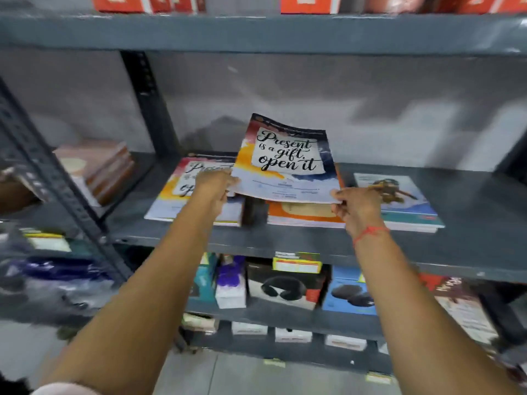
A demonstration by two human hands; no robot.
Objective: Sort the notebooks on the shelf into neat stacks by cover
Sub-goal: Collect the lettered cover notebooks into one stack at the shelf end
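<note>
held item: thin glossy notebook w/ red-orange-navy watercolour cover reading "Present is a gift, open it" [285, 163]; raised, tilted, far edge high, near edge low; hangs above the gap between two piles
left hand [215, 186]: fingers pinched on near-left corner of that notebook
right hand [358, 205]: fingers clamped on near-right corner; red thread on wrist
match pile: flat stack w/ same watercolour "Present" cover [196, 192] on the grey metal shelf [456, 252]; lies down-left of the held one, partly under left hand
other piles: orange-cover stack [305, 215] right below held notebook; blue-cover stack w/ a figure print [399, 201] further right, partly behind right hand
key relation: target is leftward + lower; left hand nearer to it; held notebook's long axis runs front-to-back, about parallel w/ the pile's, prob. a slight skew (frame blurred, can't be sure)
next, as I judge: shift left, lower flat, square the edges; risk: thin cover flexes, lands askew
</note>
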